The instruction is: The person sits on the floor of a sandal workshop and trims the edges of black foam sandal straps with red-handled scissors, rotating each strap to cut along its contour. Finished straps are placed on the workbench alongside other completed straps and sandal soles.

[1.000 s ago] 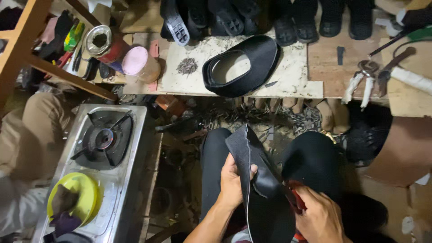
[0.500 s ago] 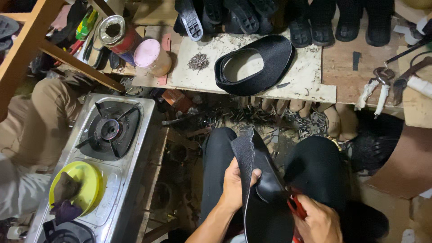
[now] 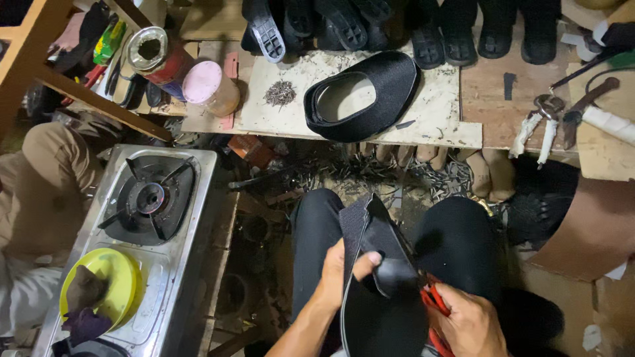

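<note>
The left hand (image 3: 340, 277) is clamped on the black upper (image 3: 377, 277), thumb across the front, fingers behind and hidden. Since a second ago the grip has crept higher and the thumb now presses into the fold, so the piece stands steeper and closer to the knees; the work reads as mid-way, the sheet being turned for the tool. The right hand (image 3: 466, 324) is closed round a red-handled tool (image 3: 433, 301) whose tip touches the upper's right edge; the working end is hidden, so I cannot tell what kind it is.

The upper lies on the lap between both thighs: thin, limp, matt black, with a stitched band along its left edge and a smooth, slightly glossy flap.

On the scarred pale board (image 3: 436, 112) beyond the knees lie a finished black upper (image 3: 383, 86), oval and open, and a small heap of nails (image 3: 280, 94). Pincers (image 3: 544, 119) rest to the right. Black soles (image 3: 344, 20) line the back. A pink-lidded jar (image 3: 210, 87) and a tin (image 3: 152, 51) stand on the left. A steel stove (image 3: 155, 198) bears a yellow dish (image 3: 119, 284).
</note>
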